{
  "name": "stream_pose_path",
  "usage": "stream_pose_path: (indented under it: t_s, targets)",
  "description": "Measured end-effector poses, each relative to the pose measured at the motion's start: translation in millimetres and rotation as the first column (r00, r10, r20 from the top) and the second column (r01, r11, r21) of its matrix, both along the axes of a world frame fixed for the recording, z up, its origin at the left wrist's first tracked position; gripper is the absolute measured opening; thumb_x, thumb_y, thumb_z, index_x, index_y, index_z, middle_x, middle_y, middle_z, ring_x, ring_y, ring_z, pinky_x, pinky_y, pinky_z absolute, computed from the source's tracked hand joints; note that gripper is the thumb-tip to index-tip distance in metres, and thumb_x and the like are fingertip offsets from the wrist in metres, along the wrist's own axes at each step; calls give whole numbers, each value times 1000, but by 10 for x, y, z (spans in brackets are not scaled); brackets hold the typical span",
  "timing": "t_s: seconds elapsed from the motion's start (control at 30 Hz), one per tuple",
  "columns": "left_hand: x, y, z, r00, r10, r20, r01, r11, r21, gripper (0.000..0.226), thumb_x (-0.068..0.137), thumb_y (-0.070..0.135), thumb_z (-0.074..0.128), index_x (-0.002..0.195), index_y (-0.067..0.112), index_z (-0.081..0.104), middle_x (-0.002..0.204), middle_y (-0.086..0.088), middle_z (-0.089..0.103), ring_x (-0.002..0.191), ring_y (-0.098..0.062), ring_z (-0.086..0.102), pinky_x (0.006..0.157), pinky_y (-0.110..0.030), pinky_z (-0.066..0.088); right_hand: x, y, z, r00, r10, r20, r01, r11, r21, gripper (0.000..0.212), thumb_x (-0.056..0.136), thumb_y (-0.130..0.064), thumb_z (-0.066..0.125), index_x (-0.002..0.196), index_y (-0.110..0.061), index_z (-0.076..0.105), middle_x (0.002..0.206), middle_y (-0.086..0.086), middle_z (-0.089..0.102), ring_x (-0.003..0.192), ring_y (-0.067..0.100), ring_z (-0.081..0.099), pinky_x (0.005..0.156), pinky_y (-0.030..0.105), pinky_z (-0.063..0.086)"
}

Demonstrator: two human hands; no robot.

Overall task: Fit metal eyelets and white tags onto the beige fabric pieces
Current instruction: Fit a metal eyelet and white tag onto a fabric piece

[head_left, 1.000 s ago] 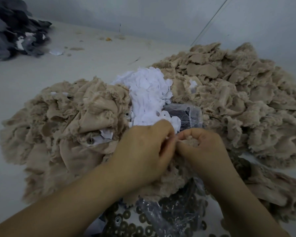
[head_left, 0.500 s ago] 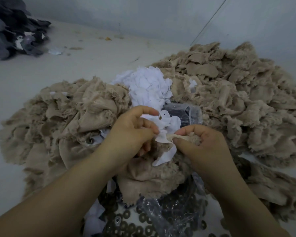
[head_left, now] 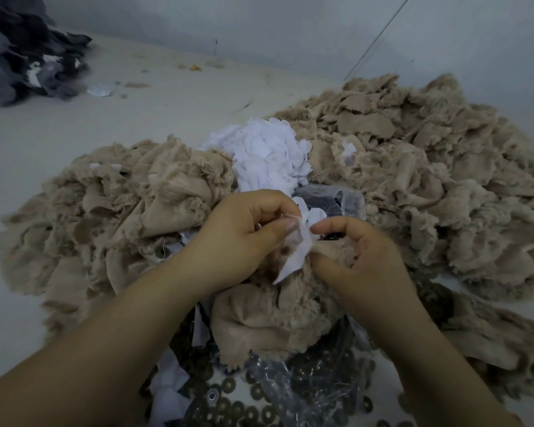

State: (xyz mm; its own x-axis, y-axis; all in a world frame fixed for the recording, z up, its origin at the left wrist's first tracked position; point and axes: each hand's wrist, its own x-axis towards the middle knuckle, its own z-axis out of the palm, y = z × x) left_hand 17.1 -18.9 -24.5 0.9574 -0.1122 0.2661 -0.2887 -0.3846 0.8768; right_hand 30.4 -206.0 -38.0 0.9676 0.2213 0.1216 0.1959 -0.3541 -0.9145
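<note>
Centre of the view, above the loose heaps: left hand [head_left: 244, 241] pinching a narrow white fabric tag [head_left: 293, 257] between thumb and forefinger near its upper end. Tag hanging down and to the left, tilted, lower tip lying against a frayed beige fabric piece [head_left: 275, 318]. Right hand [head_left: 361, 260] clenched on the upper edge of that same beige piece, thumb and forefinger bunching the cloth right beside the tag. Both hands nearly touching at the fingertips. Cannot tell whether an eyelet sits between them; hidden by fingers.

Beige piece draped downward from the hands, lower edge resting over a crumpled clear plastic bag [head_left: 290, 386] of dark round metal eyelets [head_left: 253, 396], several spilled flat on the pale grey floor [head_left: 59, 134] around it. Just beyond the hands: second small clear plastic bag with dark contents [head_left: 336, 200], touching a loose pile of white cut tags [head_left: 269, 155]. Left of the tags, a ruffled mound of beige fabric pieces [head_left: 105, 211]; right and behind, a bigger heap of frayed beige fabric pieces [head_left: 429, 164]. A few white scraps [head_left: 167, 392] near the left forearm. Far top-left, well apart: pile of dark grey fabric [head_left: 19, 57] against the pale wall [head_left: 259, 23].
</note>
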Motion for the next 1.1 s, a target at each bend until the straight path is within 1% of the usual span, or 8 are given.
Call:
stream_pose_path:
  t_s: [0.13,0.23,0.4,0.5,0.6,0.73,0.9,1.1]
  targets:
    - [68,-34,20,994,-59,-98,62,997,37,12,94,15,66,86,17,75,65,-23,63,60,-43,55,56,-48,49,-54,18,34,989,99,114,-92,994,-66,35,77,-29,72,107,-43,62,93,-1,69,83,35,63,70,44,54]
    - [117,-23,37,981,-77,-176,85,996,37,6,89,18,72,84,19,73,63,-27,58,50,-33,45,52,-42,42,-83,30,48,979,104,173,-94,994,-64,29,79,-28,70,102,-43,60,87,8,67,81,41,60,68,49,50]
    - [132,77,34,944,-178,-278,154,982,-106,5,88,15,71,90,16,76,78,-26,68,60,-26,53,56,-31,46,-67,34,43,985,90,147,-83,995,-56,20,78,-38,72,94,-33,61,84,12,68,79,44,61,68,57,52]
    - [106,152,44,938,-217,-271,163,964,-208,14,89,9,65,86,13,78,74,-15,69,55,-19,53,50,-25,45,-17,14,-14,997,31,64,-27,997,-71,27,79,-25,80,97,-33,62,93,-8,69,81,25,64,72,46,56]
    - [40,216,108,871,-389,-299,271,889,-369,13,88,10,66,90,5,78,68,-17,64,49,-21,41,45,-26,39,34,4,-59,999,-6,32,9,994,-111,24,79,-20,80,94,-32,67,88,-12,70,68,5,63,60,23,51]
    - [-64,152,219,743,-550,-380,496,835,-238,19,97,14,59,102,7,76,67,-31,53,49,-22,37,46,-23,34,31,13,-71,999,24,-35,-26,999,-33,18,74,-18,82,84,-30,73,79,-15,73,72,0,67,59,15,53]
    - [-56,-53,169,889,-285,-359,286,957,-52,5,90,11,71,88,13,76,67,-28,61,49,-19,46,47,-23,39,22,15,-86,998,27,-57,-30,998,-51,24,74,-12,84,88,-28,73,78,-9,74,71,5,69,62,28,58]
    - [-35,-98,138,941,-114,-318,118,993,-6,11,75,7,84,73,9,73,61,-11,70,50,-13,62,51,-22,51,23,31,-84,995,55,-88,-55,998,0,23,72,-11,86,90,-20,74,80,-3,75,75,16,71,65,37,62]
